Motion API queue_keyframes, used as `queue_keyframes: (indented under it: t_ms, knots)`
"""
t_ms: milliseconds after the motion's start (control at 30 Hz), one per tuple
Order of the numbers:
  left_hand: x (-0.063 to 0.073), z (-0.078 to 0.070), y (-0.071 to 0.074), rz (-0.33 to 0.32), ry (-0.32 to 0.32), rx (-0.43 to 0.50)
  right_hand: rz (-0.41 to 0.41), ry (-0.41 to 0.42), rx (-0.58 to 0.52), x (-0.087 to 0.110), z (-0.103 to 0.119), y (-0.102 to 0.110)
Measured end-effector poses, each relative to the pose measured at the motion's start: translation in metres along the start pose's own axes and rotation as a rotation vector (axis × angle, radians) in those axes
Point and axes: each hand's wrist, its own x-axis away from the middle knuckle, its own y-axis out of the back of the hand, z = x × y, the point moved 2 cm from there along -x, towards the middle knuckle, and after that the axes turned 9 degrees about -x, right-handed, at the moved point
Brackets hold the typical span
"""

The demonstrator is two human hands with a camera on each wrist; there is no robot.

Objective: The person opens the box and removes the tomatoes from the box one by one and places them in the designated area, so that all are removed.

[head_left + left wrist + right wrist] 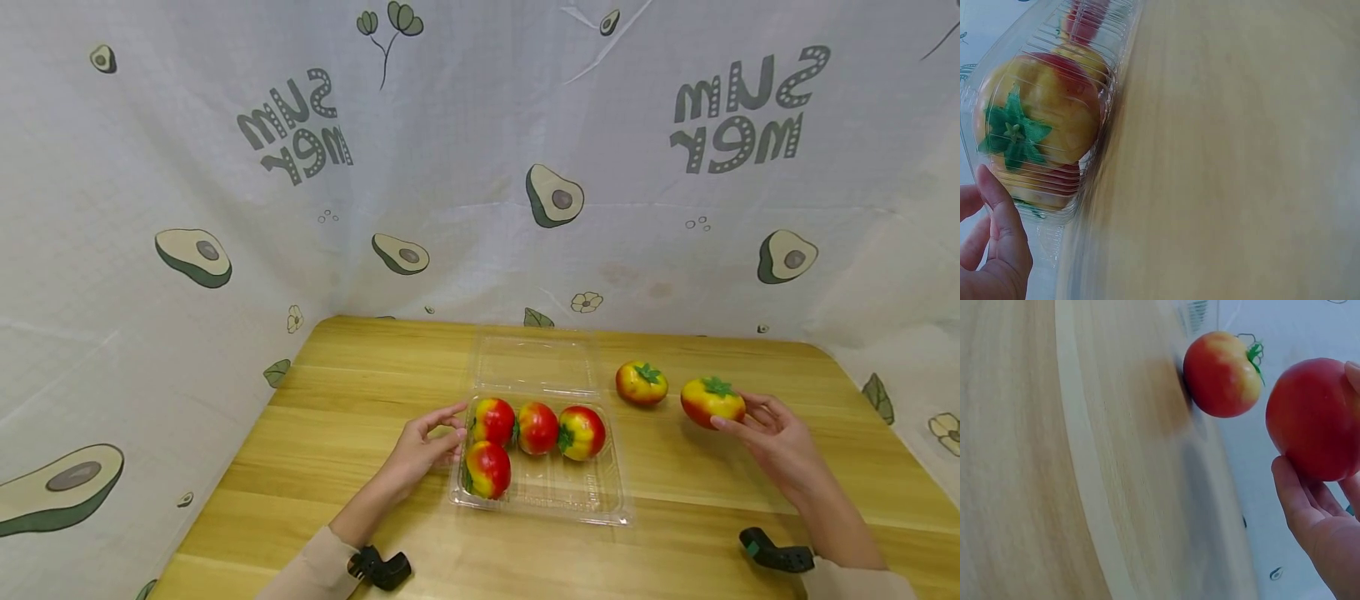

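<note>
The right hand (pixel 780 442) holds a fruit (pixel 708 405) above the tabletop (pixel 367 371), right of a loose fruit (pixel 641 384). The left hand (pixel 422 448), fingers relaxed, touches the left edge of a clear box (pixel 558 492), its lid (pixel 536 364) folded back. Four more fruits (pixel 537 430) sit inside, three across the back and one at front left.
</note>
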Motion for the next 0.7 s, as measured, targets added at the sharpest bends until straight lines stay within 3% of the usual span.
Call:
queue_keyframes:
  t_ms: [700]
  knots:
    - [0.0,0.001,0.0,0.007,0.0,0.01,-0.068,-0.027,-0.03,-0.011,-0.004,0.007]
